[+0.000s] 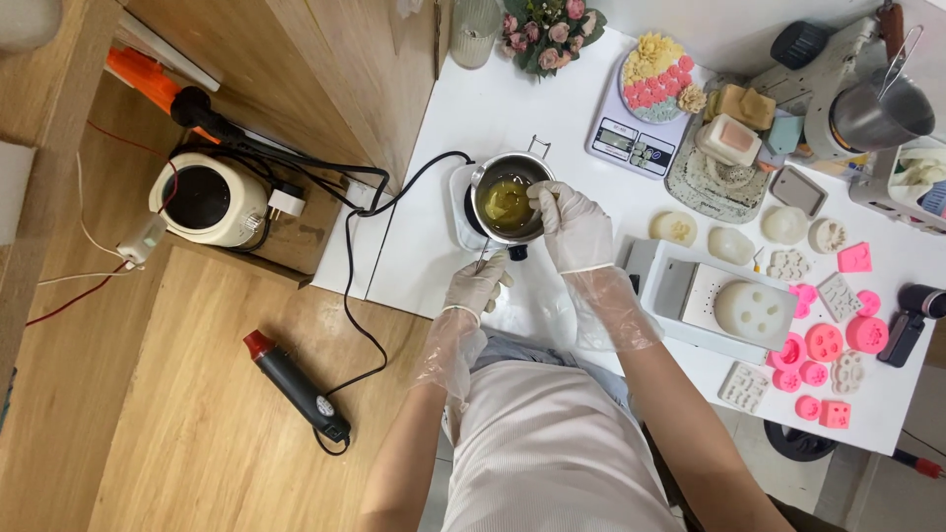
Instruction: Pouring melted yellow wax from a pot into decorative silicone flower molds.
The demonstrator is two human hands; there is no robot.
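The right hand (570, 219), in a thin clear glove, reaches over the rim of a small metal pot (509, 202). Its fingers are bent and close together at the pot's edge. They may pinch something small there, but it is too tiny to tell. The left hand (480, 284), gloved too, is curled shut around the pot's thin handle (482, 258), which sticks out toward the person. That likely keeps the pot from sliding.

The pot holds yellow liquid (506, 204). It sits on a small hot plate (463, 209) near the left edge of the white worktop (443, 246), probably to keep the liquid warm and runny. A black cord (394, 197) runs from the plate off the worktop to a plug on the floor side.

To the right of the hands lies a white tray (690, 296) with a round white mold (754, 308) on it. Past it are many pink molds (824, 343) and pale ones, spread out flat so each is easy to reach. Farther back stands a scale (636, 138) with little coloured flower shapes on top, and a bunch of flowers (547, 34) beside it.

Down on the wooden floor lie a heat gun (296, 386) and a cream round cooker (209, 199), well apart from the worktop.
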